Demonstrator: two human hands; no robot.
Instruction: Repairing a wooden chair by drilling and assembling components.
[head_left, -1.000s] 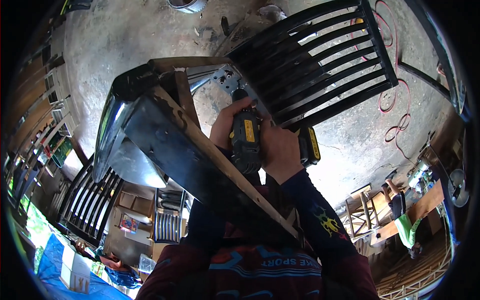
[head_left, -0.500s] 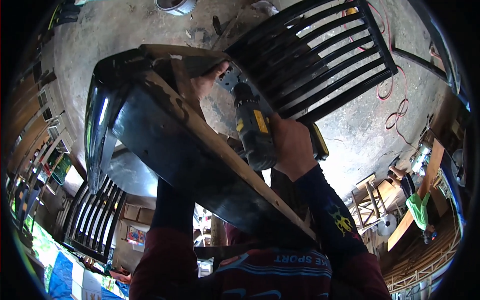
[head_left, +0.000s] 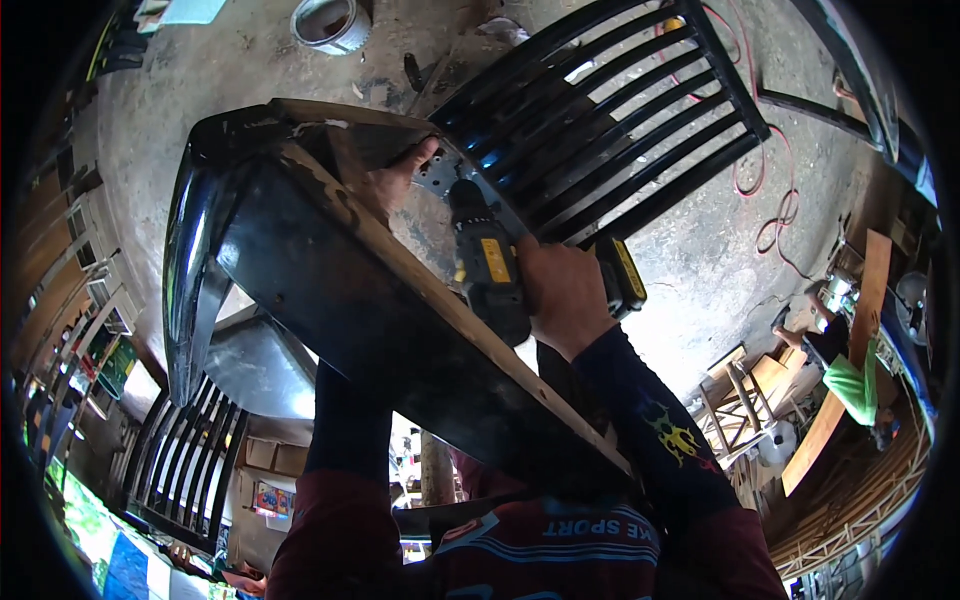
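Power drill, black and yellow: chuck toward eleven o'clock, near a holed metal plate; contact unclear. Right hand: closed round the grip; drill body at its ten o'clock. Change: left hand, on the drill a second ago, now sits at the drill's eleven, thumb beside the plate, remaining fingers hidden; I cannot tell its hold. One hand alone therefore steadies the drill. Black frame: nine o'clock. Slatted panel: between one and two.

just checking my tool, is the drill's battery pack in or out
In, apparently: the battery pack sits at the base of the drill, beyond the right hand that hides its grip.
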